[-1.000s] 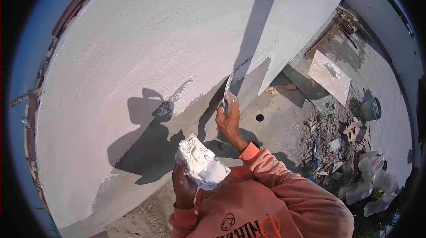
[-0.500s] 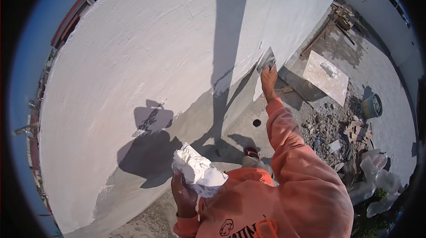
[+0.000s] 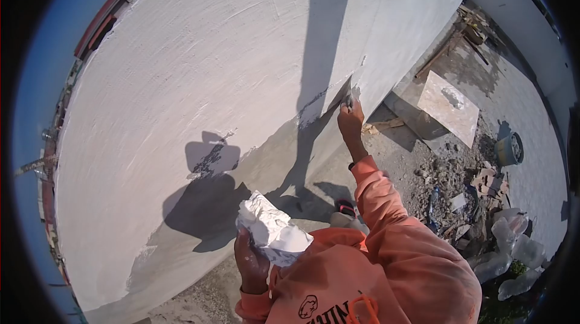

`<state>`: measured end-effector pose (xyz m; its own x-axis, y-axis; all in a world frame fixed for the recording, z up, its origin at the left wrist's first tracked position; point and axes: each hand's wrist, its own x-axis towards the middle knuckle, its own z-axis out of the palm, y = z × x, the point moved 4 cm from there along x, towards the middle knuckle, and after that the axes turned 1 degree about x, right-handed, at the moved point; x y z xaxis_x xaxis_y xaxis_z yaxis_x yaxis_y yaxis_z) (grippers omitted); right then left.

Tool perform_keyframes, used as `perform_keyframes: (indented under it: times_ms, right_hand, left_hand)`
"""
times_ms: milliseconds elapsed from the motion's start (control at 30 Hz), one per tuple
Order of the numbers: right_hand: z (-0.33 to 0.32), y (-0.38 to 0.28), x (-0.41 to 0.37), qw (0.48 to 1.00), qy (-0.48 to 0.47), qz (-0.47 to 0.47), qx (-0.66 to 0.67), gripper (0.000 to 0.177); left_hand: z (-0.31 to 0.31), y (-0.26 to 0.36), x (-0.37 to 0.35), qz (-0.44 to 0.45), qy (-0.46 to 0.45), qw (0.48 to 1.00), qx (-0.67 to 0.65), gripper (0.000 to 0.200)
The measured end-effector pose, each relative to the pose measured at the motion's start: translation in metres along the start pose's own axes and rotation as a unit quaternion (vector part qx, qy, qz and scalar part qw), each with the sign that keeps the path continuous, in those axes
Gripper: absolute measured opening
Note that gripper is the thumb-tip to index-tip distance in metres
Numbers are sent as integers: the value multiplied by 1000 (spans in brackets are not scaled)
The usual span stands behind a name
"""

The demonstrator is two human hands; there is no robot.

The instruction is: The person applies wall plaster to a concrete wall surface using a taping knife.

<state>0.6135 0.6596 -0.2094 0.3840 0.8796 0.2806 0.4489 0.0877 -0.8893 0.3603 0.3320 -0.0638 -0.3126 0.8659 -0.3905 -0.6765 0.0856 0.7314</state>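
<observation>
My left hand (image 3: pixel 252 262) is wrapped round the side of a putty-smeared holder (image 3: pixel 283 256), close to my chest. White putty (image 3: pixel 269 222) is heaped on it and hides most of its shape. Out at the end of my stretched arm, my right hand (image 3: pixel 350 120) grips a putty knife (image 3: pixel 345 91). Its wide thin blade is seen nearly edge-on against the wall (image 3: pixel 254 58). White coating covers the upper wall, with a ragged lower border. Below that border lies a bare grey band (image 3: pixel 266 164).
A pale stained board (image 3: pixel 447 106) lies on a block at the right. Past it are a bucket (image 3: pixel 509 149), rubble (image 3: pixel 438 173) and clear plastic bags (image 3: pixel 513 239). My shoe (image 3: pixel 345 207) shows on the floor beneath me. Shadows of my head and arm fall across the wall.
My right hand has moved left and a little down along the wall with the putty knife, whose blade has turned from broad to nearly edge-on. My left hand still holds the putty.
</observation>
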Motion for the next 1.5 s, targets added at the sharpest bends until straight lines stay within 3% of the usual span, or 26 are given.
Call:
perform_keyframes:
  times_ms: [100, 233, 333, 433, 533, 633, 667, 733, 800, 833, 867, 933, 1033, 1100, 1167, 1200, 1300, 1400, 1433, 1500]
  right_hand:
    - [-4, -38, -26, 998, -1, -27, 65, 41]
    - [-1, -75, -62, 983, -57, 7, 174, 45]
    - [6, -92, -93, 990, -78, -47, 109, 46]
    - [5, -119, -121, 981, -106, -78, 140, 46]
    - [-6, -133, -138, 964, -83, -192, 167, 39]
    - [-26, -107, -136, 942, -249, 133, 181, 29]
    - [-39, -105, -123, 940, -210, 136, 230, 23]
    - [-58, -75, -79, 983, -115, 65, 124, 25]
    - [-69, -44, -22, 970, -77, 145, 182, 20]
    - [-60, -5, 12, 996, 26, 15, 83, 21]
    - [-69, -13, 34, 984, 4, 40, 175, 23]
    - [-71, -17, 68, 974, -39, 87, 205, 24]
    - [-51, -16, 102, 995, -38, 25, 90, 24]
    - [-28, -20, 108, 995, 17, -95, -24, 19]
    - [-24, -48, 91, 997, -16, -74, -26, 41]
    - [-22, -55, 78, 996, -19, -84, -17, 42]
    - [-40, -60, 44, 980, 20, -190, -51, 23]
    - [-69, -39, 44, 984, -48, 37, 168, 20]
    - [-80, -26, 53, 992, -12, 0, 129, 23]
    - [-84, 13, 88, 992, 13, 65, 105, 26]
  left_hand:
    - [4, 5, -2, 3, -7, 1000, -1, 52]
    - [3, 10, -3, 3, -38, 999, -20, 50]
    - [1, 10, -2, 10, -35, 999, -20, 50]
    - [-2, 8, -1, 16, -19, 1000, -14, 50]
    - [2, 8, -1, 9, -25, 1000, -10, 49]
    - [10, 7, 1, 7, -36, 999, -14, 49]
    - [11, 5, 1, 8, -30, 999, -18, 49]
    - [13, 4, -1, 13, -21, 1000, -17, 50]
    - [16, 3, -3, 20, -18, 1000, -5, 52]
    - [17, 2, -4, 19, -15, 1000, -8, 51]
    - [17, 1, -5, 19, -14, 1000, -11, 50]
    - [19, 0, -5, 18, -11, 1000, -12, 49]
    - [20, -3, -5, 11, -6, 1000, -12, 49]
    - [20, -5, -4, 12, -6, 1000, -20, 48]
    - [21, -5, -6, 17, 1, 1000, -14, 49]
    - [23, -5, -6, 18, 2, 1000, -10, 49]
    - [26, -7, -1, 4, -11, 1000, 0, 49]
    - [35, -4, 2, 16, -15, 1000, 18, 49]
    - [34, -4, 2, 16, -11, 1000, 12, 49]
    - [28, -6, 2, 13, -2, 1000, 1, 48]
